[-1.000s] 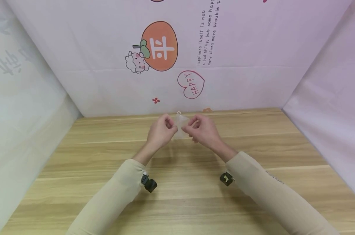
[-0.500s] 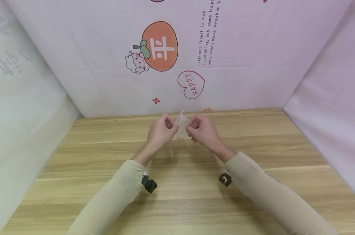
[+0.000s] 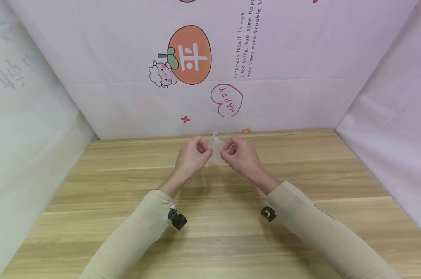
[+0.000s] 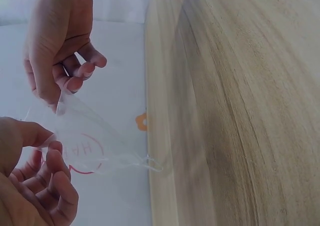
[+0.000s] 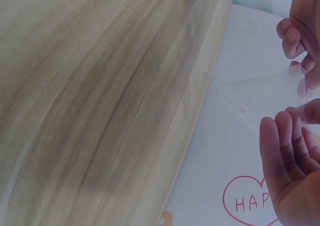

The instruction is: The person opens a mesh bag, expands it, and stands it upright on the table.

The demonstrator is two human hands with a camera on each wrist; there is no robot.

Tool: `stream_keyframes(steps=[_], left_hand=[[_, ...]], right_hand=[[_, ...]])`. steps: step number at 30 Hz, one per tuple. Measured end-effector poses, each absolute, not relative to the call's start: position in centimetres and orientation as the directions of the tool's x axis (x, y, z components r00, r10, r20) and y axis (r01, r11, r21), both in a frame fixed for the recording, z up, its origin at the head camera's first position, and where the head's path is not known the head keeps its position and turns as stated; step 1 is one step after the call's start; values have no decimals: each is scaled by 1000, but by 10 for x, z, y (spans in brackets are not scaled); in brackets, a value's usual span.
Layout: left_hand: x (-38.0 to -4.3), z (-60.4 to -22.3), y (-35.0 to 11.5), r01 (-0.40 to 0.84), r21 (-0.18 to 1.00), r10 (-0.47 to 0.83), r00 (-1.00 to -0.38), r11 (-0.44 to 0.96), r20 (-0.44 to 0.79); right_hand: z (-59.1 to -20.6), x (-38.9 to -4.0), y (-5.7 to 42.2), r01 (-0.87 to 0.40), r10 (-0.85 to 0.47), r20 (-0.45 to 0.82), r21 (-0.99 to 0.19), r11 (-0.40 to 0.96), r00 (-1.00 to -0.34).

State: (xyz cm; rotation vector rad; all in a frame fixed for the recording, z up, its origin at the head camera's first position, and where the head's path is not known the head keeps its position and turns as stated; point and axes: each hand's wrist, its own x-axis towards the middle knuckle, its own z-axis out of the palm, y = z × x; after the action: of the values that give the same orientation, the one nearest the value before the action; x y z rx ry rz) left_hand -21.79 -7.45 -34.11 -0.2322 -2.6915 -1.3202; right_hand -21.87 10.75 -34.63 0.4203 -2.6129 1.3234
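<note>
A small see-through white bag [image 3: 216, 154] hangs between my two hands, with a thin string loop [image 4: 154, 164] at its narrow corner. My left hand [image 3: 192, 158] pinches one side of its edge between thumb and forefinger. On the other side my right hand [image 3: 243, 155] pinches the edge in the same way. The left wrist view shows the bag [image 4: 97, 131] drawn into a triangle that tapers away from the fingers. Through the thin film the red print behind it shows. In the right wrist view the bag [image 5: 255, 90] narrows toward the table's far edge.
A wooden table [image 3: 210, 240] lies under both forearms. White printed cloth [image 3: 126, 97] rises behind its far edge, and plain pale cloth [image 3: 381, 116] walls the right side. Each beige sleeve carries a small black camera [image 3: 178, 219] at the wrist.
The right fingertips have shifted slightly right, so the bag is spread wider between the hands. Its string loop has swung right, then a little back left. The left hand has barely moved.
</note>
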Motion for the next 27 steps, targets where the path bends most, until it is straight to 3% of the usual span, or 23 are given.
stream_keyframes(steps=[17,27], left_hand=[[-221,-345,-81,248,830,44,-964,500,262],[-220,-345,-78,318,897,51,-947,307,318]], right_hand=[[-351,-218,122,-184,-87,165,-931,316,-982],[-362,-223,121,102,-115,-113,-990,99,-987]])
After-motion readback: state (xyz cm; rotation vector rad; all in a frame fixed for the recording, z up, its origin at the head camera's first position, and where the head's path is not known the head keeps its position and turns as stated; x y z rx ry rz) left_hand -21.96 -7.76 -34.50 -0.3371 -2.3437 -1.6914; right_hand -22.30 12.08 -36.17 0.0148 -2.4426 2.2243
